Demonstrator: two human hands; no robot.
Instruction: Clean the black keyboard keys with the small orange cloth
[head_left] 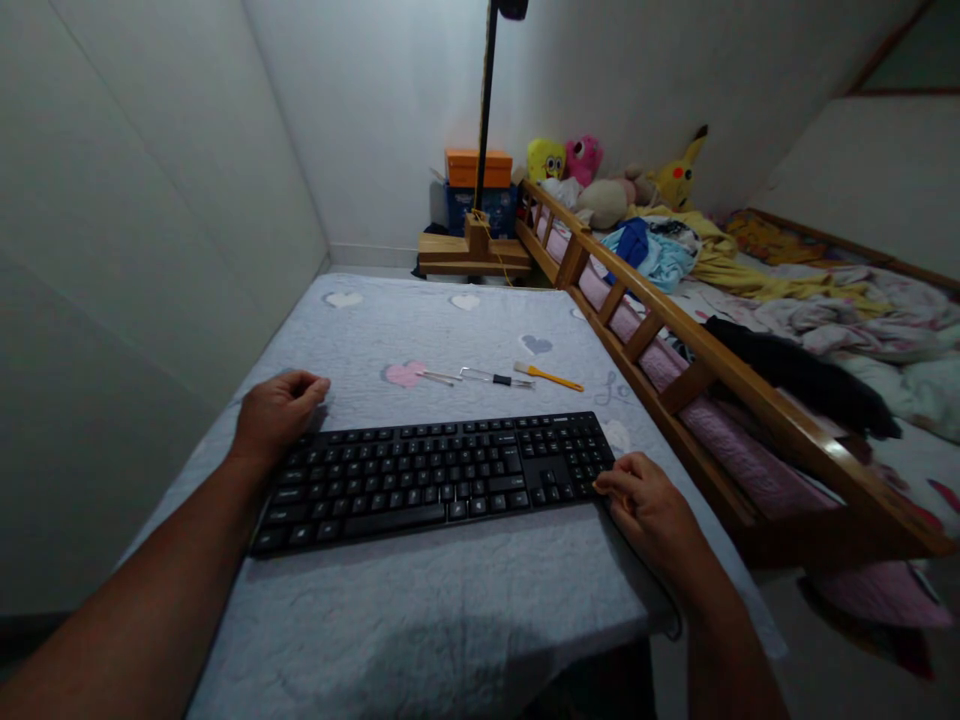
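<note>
A black full-size keyboard [420,480] lies slightly tilted on the cloth-covered table. Just beyond its far left corner rests my left hand [277,415], fingers curled closed with no object showing in them. At the keyboard's right end, my right hand [652,505] is closed in a pinch against the near corner; what its fingers grip, if anything, is hidden. A black cable [667,590] runs beside that hand over the table edge. Behind the keyboard lie thin cotton swabs [439,377], a wire puller with a black handle [502,380] and a brush with an orange handle [555,378].
The table has a pale blue cloth [420,590] with heart patterns. A wooden bed rail [637,290] runs along the right, with bedding and plush toys [600,200] behind it. A wooden stand [472,250] with a black pole and boxes [480,170] stands at the back. A wall rises at left.
</note>
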